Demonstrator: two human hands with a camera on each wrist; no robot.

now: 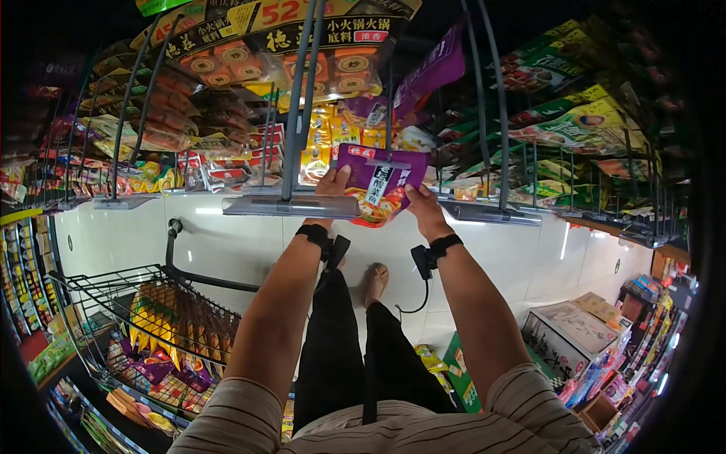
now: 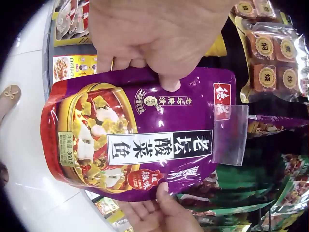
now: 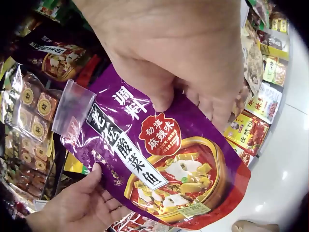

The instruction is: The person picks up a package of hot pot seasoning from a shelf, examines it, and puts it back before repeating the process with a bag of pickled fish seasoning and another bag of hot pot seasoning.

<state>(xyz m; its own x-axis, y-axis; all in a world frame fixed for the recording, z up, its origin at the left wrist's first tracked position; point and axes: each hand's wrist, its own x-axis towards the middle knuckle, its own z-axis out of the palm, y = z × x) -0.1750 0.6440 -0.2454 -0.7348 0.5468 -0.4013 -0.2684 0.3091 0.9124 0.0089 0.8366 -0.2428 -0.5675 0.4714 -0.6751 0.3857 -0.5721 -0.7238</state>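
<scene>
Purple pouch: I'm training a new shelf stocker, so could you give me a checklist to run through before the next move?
1. Left hand gripping the purple pouch: ok, at one side edge.
2. Right hand gripping it: ok, at the opposite edge.
3. Pouch upright: ok, bowl picture at the bottom in the head view.
4. Clear plastic tag out of the way: not ok, it overlaps the pouch's top.
5. Pouch free of its hanger: cannot tell.
6. Back undamaged: cannot tell, it is hidden.

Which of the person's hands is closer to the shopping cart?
Left: the left hand pinches the purple packet by the edge toward the shopping cart, without touching the cart. The right hand pinches the opposite edge, farther away.
</scene>
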